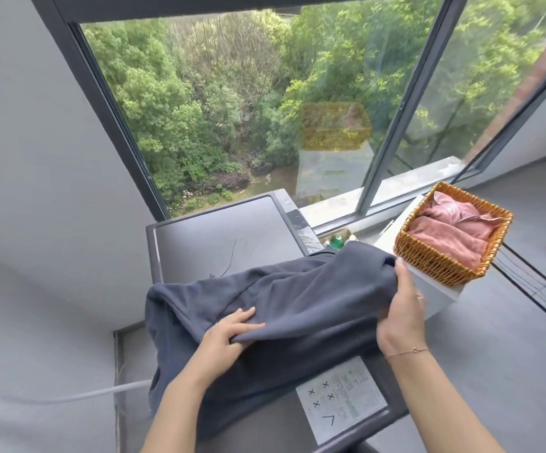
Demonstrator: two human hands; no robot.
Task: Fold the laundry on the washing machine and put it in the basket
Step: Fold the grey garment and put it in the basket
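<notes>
A dark grey-blue garment [297, 295] lies across the top of the grey washing machine [219, 237] and hangs over its near left edge. My left hand [229, 335] pinches a fold of the cloth near the middle front. My right hand [399, 308] grips the garment's right end, lifted a little off the machine. To the right, a woven wicker basket [441, 259] stands on a white box [434, 292]. Folded pink clothes [451, 223] lie inside the basket.
A large window [248, 103] with trees outside fills the wall behind the machine. A sticker with printed symbols [343, 397] is on the machine's near right corner. A thin dark thread [230, 256] lies on the lid. Small bottles [338, 241] stand between machine and box. Grey floor lies to the right.
</notes>
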